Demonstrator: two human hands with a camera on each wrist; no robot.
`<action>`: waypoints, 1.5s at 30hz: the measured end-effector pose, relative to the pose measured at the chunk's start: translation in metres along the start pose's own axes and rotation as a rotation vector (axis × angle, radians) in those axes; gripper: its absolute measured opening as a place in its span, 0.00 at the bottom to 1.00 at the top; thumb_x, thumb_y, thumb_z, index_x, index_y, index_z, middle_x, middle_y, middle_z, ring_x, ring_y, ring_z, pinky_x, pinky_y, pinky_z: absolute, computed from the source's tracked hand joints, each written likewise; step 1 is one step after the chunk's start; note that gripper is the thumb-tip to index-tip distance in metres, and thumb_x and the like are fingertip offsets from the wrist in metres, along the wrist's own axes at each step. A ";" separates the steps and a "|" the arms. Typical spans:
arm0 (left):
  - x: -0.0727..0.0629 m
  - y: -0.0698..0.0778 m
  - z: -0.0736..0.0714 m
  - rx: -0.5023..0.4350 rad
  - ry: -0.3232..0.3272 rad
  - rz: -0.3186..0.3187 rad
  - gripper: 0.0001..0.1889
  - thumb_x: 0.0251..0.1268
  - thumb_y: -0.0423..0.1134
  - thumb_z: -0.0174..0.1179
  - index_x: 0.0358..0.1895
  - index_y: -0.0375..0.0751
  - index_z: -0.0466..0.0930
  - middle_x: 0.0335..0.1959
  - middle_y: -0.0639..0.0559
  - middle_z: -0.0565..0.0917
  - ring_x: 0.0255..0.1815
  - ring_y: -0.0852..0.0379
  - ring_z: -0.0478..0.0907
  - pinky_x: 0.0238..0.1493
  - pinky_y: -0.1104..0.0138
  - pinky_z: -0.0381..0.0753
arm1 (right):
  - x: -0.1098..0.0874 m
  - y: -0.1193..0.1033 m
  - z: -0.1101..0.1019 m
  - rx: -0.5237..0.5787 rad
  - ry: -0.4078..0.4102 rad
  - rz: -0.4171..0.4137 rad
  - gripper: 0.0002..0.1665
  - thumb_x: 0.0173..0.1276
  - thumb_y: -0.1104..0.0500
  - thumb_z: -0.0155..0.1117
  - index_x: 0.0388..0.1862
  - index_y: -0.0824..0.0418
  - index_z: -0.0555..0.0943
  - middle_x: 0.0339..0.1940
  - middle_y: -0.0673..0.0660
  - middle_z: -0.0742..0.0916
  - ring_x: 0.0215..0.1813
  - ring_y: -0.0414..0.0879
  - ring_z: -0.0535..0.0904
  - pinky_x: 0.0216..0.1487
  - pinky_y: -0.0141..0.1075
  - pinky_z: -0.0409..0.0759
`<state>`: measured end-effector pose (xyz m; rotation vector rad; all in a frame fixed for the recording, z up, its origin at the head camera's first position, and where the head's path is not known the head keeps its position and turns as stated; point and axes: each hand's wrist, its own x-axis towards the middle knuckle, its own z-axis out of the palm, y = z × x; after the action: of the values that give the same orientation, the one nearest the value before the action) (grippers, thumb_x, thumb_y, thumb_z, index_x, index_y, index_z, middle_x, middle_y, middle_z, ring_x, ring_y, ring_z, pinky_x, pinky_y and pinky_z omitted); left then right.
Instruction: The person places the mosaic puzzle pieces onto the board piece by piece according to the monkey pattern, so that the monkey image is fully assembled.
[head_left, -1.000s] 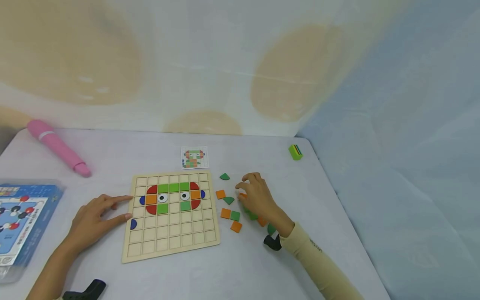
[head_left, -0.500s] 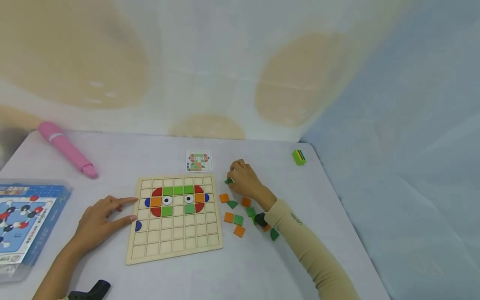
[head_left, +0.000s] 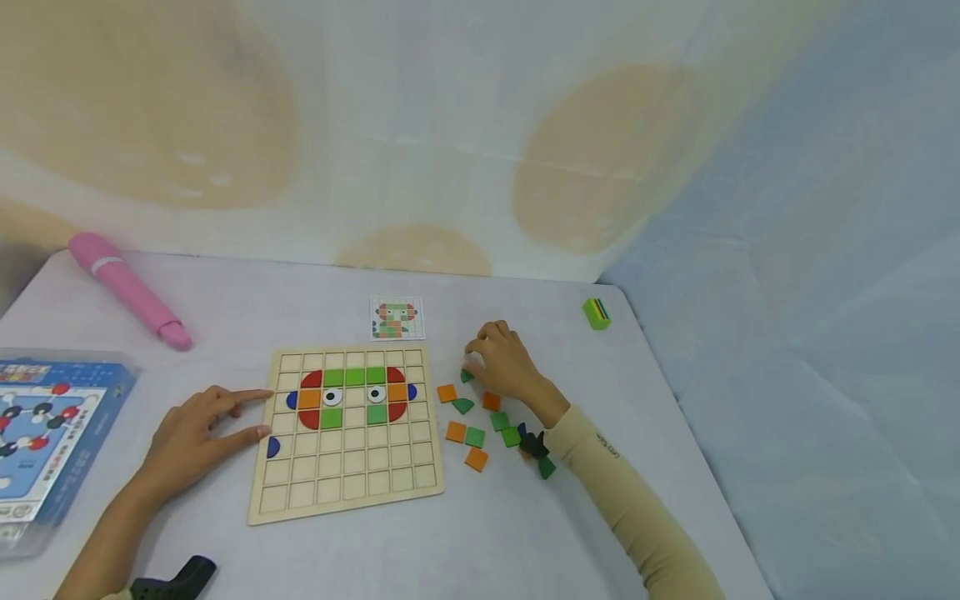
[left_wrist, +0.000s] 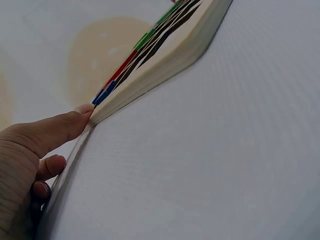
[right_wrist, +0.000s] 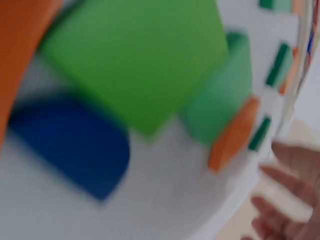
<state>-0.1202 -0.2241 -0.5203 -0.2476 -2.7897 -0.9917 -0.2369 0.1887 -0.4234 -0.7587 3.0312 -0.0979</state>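
Observation:
A wooden grid board [head_left: 345,483] lies on the table, with red, green, orange and blue pieces and two eye tiles forming a face. Along its left edge rests my left hand [head_left: 191,442], forefinger and thumb extended and touching it; the left wrist view shows one fingertip [left_wrist: 82,112] at the rim. Right of the board, my right hand [head_left: 506,362] hovers over loose pieces, fingers loosely bent. A dark green rounded piece [head_left: 467,376] lies just below its fingertips. In the right wrist view that green piece [right_wrist: 260,134] looks apart from the fingers [right_wrist: 295,185].
Loose orange squares [head_left: 476,459], green squares [head_left: 500,422] and green rounded pieces [head_left: 462,406] are scattered right of the board. Behind it lies a pattern card [head_left: 397,318]. A green block [head_left: 597,313] stands back right. At left are a pink rolled object [head_left: 131,287] and a blue box [head_left: 112,400].
My right hand went left to the far green piece, then drew back slightly right. The piece now lies a little nearer and further right. The left hand has stayed at the board's edge.

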 end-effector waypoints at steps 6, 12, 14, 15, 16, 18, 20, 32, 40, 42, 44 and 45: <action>-0.001 0.001 -0.002 0.004 0.013 0.004 0.28 0.57 0.55 0.70 0.60 0.48 0.81 0.34 0.52 0.73 0.34 0.54 0.63 0.38 0.57 0.56 | -0.003 0.011 0.000 0.027 -0.059 -0.088 0.14 0.63 0.56 0.73 0.48 0.55 0.89 0.58 0.58 0.80 0.65 0.54 0.67 0.64 0.52 0.69; -0.002 0.001 -0.001 -0.005 0.012 -0.002 0.28 0.57 0.56 0.70 0.60 0.48 0.81 0.34 0.51 0.73 0.35 0.54 0.63 0.38 0.56 0.56 | -0.006 0.015 0.005 0.003 -0.010 -0.131 0.12 0.62 0.54 0.74 0.42 0.58 0.89 0.54 0.56 0.81 0.63 0.52 0.69 0.63 0.50 0.71; -0.002 0.000 0.000 -0.009 0.010 -0.002 0.28 0.57 0.56 0.70 0.60 0.49 0.81 0.34 0.51 0.73 0.35 0.54 0.63 0.38 0.56 0.56 | -0.007 0.014 0.004 -0.010 0.010 -0.155 0.12 0.61 0.53 0.75 0.40 0.59 0.89 0.52 0.56 0.81 0.62 0.52 0.69 0.62 0.48 0.72; -0.002 0.000 0.000 -0.011 0.008 -0.001 0.28 0.57 0.56 0.70 0.60 0.49 0.81 0.34 0.52 0.73 0.35 0.54 0.63 0.38 0.56 0.56 | -0.008 0.013 0.004 -0.014 0.023 -0.168 0.12 0.61 0.53 0.75 0.39 0.59 0.88 0.52 0.56 0.81 0.62 0.52 0.69 0.62 0.48 0.71; -0.002 0.000 0.000 -0.012 0.007 0.000 0.28 0.57 0.56 0.70 0.60 0.49 0.81 0.34 0.52 0.73 0.35 0.54 0.63 0.38 0.56 0.56 | -0.008 0.011 0.003 -0.011 0.039 -0.184 0.12 0.60 0.53 0.76 0.38 0.60 0.88 0.51 0.56 0.80 0.61 0.52 0.69 0.62 0.47 0.71; -0.002 0.000 0.000 -0.013 0.009 0.004 0.28 0.57 0.56 0.70 0.60 0.49 0.81 0.34 0.52 0.73 0.35 0.54 0.63 0.38 0.56 0.56 | -0.009 0.003 -0.001 -0.004 0.065 -0.219 0.12 0.59 0.53 0.76 0.36 0.59 0.88 0.51 0.55 0.80 0.61 0.52 0.69 0.62 0.46 0.71; -0.001 0.000 0.001 -0.015 0.011 0.011 0.28 0.57 0.56 0.70 0.60 0.49 0.81 0.34 0.52 0.73 0.35 0.55 0.63 0.38 0.56 0.56 | -0.010 -0.009 -0.006 0.001 0.087 -0.271 0.13 0.59 0.52 0.76 0.36 0.59 0.87 0.51 0.56 0.80 0.62 0.52 0.68 0.62 0.46 0.71; 0.005 0.003 0.006 -0.027 0.023 0.027 0.26 0.58 0.55 0.70 0.59 0.51 0.81 0.33 0.54 0.72 0.33 0.56 0.62 0.37 0.58 0.56 | 0.005 -0.129 -0.009 -0.115 0.017 -0.594 0.15 0.66 0.45 0.69 0.45 0.51 0.88 0.57 0.50 0.78 0.67 0.46 0.65 0.65 0.38 0.68; 0.010 0.011 0.014 -0.038 0.029 0.066 0.25 0.59 0.55 0.69 0.60 0.56 0.81 0.33 0.57 0.73 0.31 0.59 0.63 0.37 0.61 0.57 | 0.010 -0.163 0.008 -0.190 -0.073 -0.600 0.13 0.69 0.44 0.65 0.47 0.46 0.87 0.60 0.49 0.77 0.67 0.44 0.64 0.66 0.35 0.67; 0.011 0.013 0.014 -0.039 0.022 0.067 0.25 0.60 0.55 0.69 0.60 0.56 0.81 0.33 0.56 0.73 0.31 0.58 0.64 0.37 0.61 0.57 | 0.010 -0.166 0.011 -0.218 -0.082 -0.593 0.14 0.69 0.43 0.65 0.48 0.45 0.87 0.61 0.48 0.77 0.68 0.45 0.64 0.67 0.36 0.67; 0.011 0.015 0.014 -0.034 0.016 0.065 0.25 0.60 0.55 0.68 0.61 0.56 0.81 0.33 0.56 0.73 0.31 0.58 0.64 0.37 0.61 0.57 | 0.010 -0.167 0.012 -0.236 -0.093 -0.579 0.14 0.68 0.42 0.66 0.48 0.44 0.87 0.62 0.48 0.76 0.68 0.45 0.64 0.69 0.36 0.66; 0.011 0.016 0.013 -0.033 0.013 0.063 0.25 0.60 0.56 0.68 0.61 0.56 0.81 0.33 0.56 0.73 0.32 0.58 0.64 0.37 0.61 0.57 | 0.010 -0.168 0.013 -0.234 -0.100 -0.570 0.15 0.68 0.41 0.66 0.48 0.44 0.87 0.62 0.48 0.76 0.68 0.44 0.63 0.69 0.36 0.65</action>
<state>-0.1289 -0.2022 -0.5181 -0.3310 -2.7378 -1.0217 -0.1663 0.0358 -0.4253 -1.5687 2.6642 0.2847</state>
